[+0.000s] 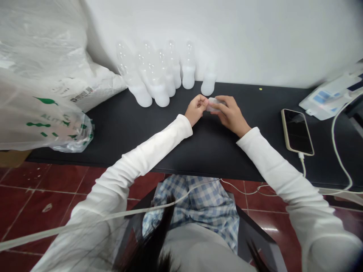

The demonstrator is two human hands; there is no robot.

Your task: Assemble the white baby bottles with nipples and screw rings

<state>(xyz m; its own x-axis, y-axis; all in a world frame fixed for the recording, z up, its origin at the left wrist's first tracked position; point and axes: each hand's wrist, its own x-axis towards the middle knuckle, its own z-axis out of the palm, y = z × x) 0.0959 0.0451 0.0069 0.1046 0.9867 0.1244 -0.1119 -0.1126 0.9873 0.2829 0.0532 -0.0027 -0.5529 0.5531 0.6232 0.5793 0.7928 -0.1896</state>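
Observation:
Near the back of the black table, my right hand (229,113) grips a small whitish translucent piece (212,104) between thumb and fingers; its exact kind does not show. The fingers of my left hand (197,108) are pinched together at the left end of that piece and touch it. Just behind my hands stands a white-bottomed bottle-shaped object (208,86), its upper part faint against the wall. To the left, several similar ones (162,96) stand upright in a cluster, with clear rounded tops and white lower halves.
A large plastic bag (42,109) with green print bulges over the table's left end, beside a white package (99,81). At the right lie a phone (297,132) on a white cable (337,139) and a white-and-blue box (326,99). Behind the black table (136,136) rises a white wall.

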